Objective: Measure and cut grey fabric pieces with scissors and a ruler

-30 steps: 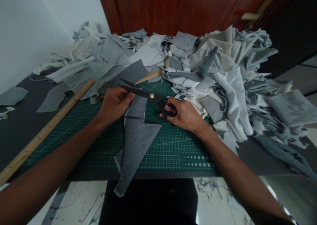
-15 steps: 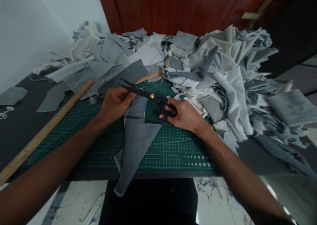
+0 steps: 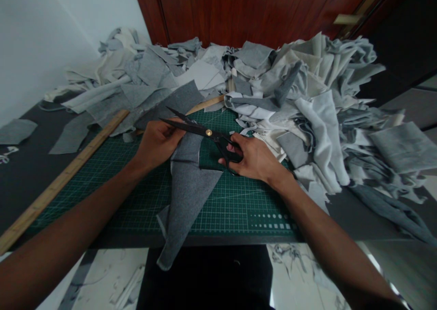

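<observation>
My right hand is closed round the handles of black scissors, with fingers through the loops. The blades point left and stand apart in a narrow V, their tips over my left hand. A dark grey piece of fabric hangs down from my left hand, whose fingers pinch its upper end. Its lower tip drapes over the table's front edge. The blades cross the top of this fabric; whether they touch it I cannot tell. Beneath lies a green cutting mat.
A wooden ruler lies slantwise on the left. Heaps of grey and white fabric scraps line the back and right of the dark table. Behind stand a white wall and a reddish wooden door. Scraps lie on the floor.
The scissor blades have opened wider, the lower blade swinging down at the tip. My right hand's grip has spread slightly. My left hand and the fabric have barely moved.
</observation>
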Tool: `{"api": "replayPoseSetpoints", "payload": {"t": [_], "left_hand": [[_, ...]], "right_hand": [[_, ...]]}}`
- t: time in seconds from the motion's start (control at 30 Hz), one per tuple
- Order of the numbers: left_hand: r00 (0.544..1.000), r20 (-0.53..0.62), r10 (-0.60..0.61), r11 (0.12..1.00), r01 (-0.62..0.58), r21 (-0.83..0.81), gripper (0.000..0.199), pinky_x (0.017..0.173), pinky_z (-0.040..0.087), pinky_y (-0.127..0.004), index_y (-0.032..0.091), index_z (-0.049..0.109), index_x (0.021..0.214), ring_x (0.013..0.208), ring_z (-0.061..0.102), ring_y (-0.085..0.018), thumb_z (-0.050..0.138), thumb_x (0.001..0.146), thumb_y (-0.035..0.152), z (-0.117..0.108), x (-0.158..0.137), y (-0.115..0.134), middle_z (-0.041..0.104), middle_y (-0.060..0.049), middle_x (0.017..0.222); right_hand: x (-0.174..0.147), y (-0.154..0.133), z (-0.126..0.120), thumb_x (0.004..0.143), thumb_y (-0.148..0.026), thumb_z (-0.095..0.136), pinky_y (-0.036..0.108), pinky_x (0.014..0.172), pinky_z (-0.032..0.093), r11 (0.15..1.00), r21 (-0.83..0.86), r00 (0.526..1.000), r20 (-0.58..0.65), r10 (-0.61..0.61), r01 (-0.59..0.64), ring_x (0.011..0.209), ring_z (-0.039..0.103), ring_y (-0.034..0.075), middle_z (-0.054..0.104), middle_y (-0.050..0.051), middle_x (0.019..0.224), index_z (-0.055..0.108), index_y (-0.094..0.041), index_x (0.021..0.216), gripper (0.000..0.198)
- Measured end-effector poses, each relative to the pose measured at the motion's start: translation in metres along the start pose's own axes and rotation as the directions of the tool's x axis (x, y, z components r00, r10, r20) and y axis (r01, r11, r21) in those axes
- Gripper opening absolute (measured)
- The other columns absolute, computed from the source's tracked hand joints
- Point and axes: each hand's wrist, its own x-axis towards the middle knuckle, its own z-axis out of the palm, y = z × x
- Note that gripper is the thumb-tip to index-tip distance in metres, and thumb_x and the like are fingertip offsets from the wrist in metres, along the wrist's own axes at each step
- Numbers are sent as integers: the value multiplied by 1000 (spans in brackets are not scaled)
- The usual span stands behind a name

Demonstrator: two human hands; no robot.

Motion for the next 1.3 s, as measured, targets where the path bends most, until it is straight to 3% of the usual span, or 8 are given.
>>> {"api": "replayPoseSetpoints", "payload": {"t": [0.3,0.5,0.8,1.07,1.3], "left_hand": [[996,-35,-82,997,82,12,13,58,47,-21,22,74,78,66,63,-13,66,84,30,2,-1,-8,72,2,72],[997,-51,-53,996,56,62,16,57,47,-23,23,76,82,65,63,-15,66,82,35,2,-1,-13,75,0,74],[998,-15,-58,998,58,-3,13,50,39,-22,18,73,75,54,50,-10,68,83,26,2,-2,-4,68,2,63],[999,38,4,1000,-4,1,11,57,39,-23,19,70,78,62,54,-11,62,85,20,2,0,-4,62,4,66],[999,44,20,999,-21,33,12,63,44,-24,19,72,82,68,58,-13,61,86,21,0,-1,-6,66,3,72]], "right_hand": [[0,5,3,88,-38,75,27,59,27,999,27,1000,-12,-22,22,60,51,14,62,0,75,57,-19,96,28],[0,4,1,88,-34,74,27,59,26,1000,17,999,-23,-24,24,59,50,13,60,-1,73,57,-19,94,23],[1,5,2,90,-32,73,27,60,29,998,62,1000,-2,-16,16,60,52,13,62,0,75,59,-19,96,20],[-1,-2,-1,84,-45,75,28,58,28,1000,19,1000,13,19,-19,61,53,15,64,1,77,57,-20,95,33],[-1,-1,-1,86,-44,74,28,59,30,1000,3,1000,12,3,-3,64,55,17,65,2,80,57,-20,97,32]]}}
